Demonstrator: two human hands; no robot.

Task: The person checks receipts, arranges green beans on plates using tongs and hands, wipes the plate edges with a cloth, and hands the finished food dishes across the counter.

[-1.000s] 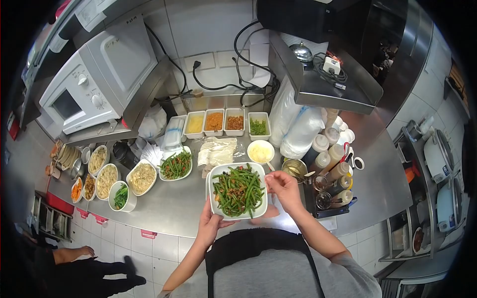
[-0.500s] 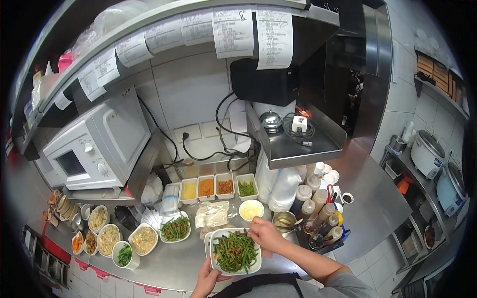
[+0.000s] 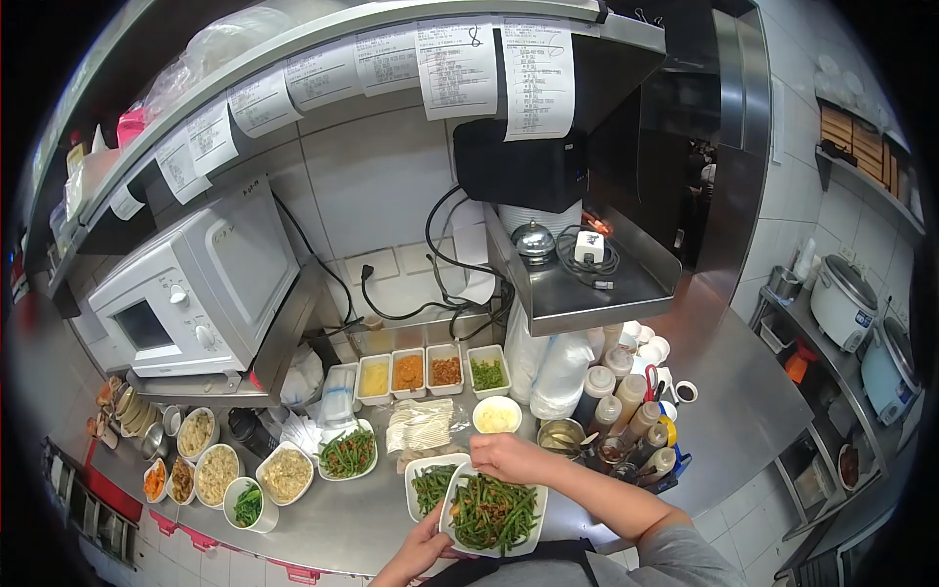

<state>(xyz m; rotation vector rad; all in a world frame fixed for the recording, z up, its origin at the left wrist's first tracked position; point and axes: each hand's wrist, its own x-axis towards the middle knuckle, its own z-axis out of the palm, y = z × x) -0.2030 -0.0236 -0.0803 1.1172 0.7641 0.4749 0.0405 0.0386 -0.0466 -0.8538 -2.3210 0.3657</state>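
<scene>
My left hand [image 3: 423,544] grips the lower left edge of a white square bowl [image 3: 539,528] heaped with cooked green beans [image 3: 494,514], tilted toward me. Thumb at the rim, its other fingers are hidden under the bowl. My right hand [image 3: 504,460] is closed over the upper rim of this bowl; its fingertips point down, and what they pinch is hidden. Partly behind the held bowl, to its left, a second white bowl [image 3: 413,473] also contains green beans. Beyond it lies a plastic packet of pale strips [image 3: 421,426], beside a small bowl of pale yellow food [image 3: 497,419].
A third bowl of green beans [image 3: 347,453] and several bowls of pale food [image 3: 286,474] stand left. White trays of toppings [image 3: 409,372] line the back. Sauce bottles [image 3: 626,401] and a metal pot [image 3: 560,438] are on the right. A metal shelf [image 3: 606,311] juts overhead.
The held bowl has shifted right and toward me, uncovering more of the second bowl's green beans. My right hand has moved from its upper right corner to the left along the top rim.
</scene>
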